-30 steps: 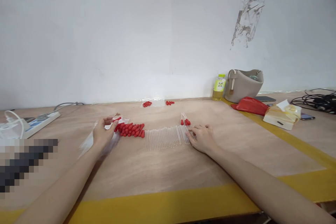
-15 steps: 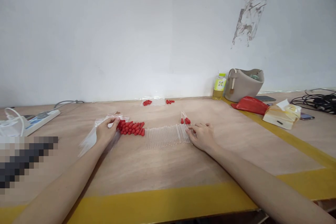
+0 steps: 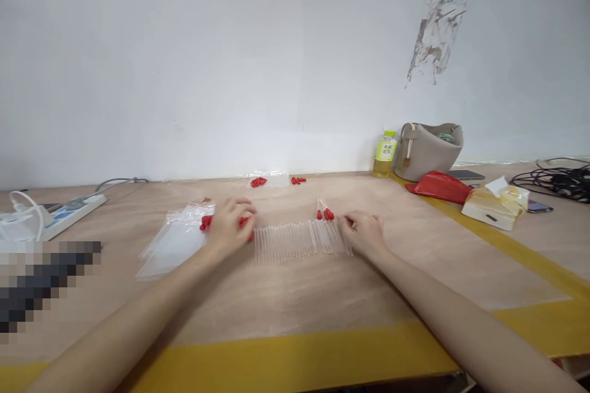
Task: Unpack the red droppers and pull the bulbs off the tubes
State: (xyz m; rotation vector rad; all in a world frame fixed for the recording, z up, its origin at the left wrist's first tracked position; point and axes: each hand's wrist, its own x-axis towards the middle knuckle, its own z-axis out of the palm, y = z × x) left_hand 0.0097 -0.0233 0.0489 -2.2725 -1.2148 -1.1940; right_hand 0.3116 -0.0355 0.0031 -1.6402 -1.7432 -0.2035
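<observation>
My left hand (image 3: 230, 225) is over the pile of red bulb-shaped pieces (image 3: 206, 221), its fingers bent and spread; part of the pile is hidden under it. A row of thin clear tubes (image 3: 295, 241) lies side by side on the table between my hands. At the right end of this row rests my right hand (image 3: 364, 230), its fingertips curled together; what they hold, if anything, is too small to tell. Just behind the row lie a few clear tubes with red bulbs (image 3: 328, 214). Clear zip bags (image 3: 173, 242) lie left of my left hand.
More red pieces (image 3: 259, 182) lie near the wall on clear plastic. At the right stand a bottle (image 3: 385, 153) and a grey bag (image 3: 426, 150), with a red pouch (image 3: 440, 187), a tissue pack (image 3: 493, 206) and black cables (image 3: 560, 181). A power strip (image 3: 76, 215) is at the left.
My left hand has moved right, from the left edge of the red pile to over it. My right hand has shifted slightly right, and its fingers have drawn together.
</observation>
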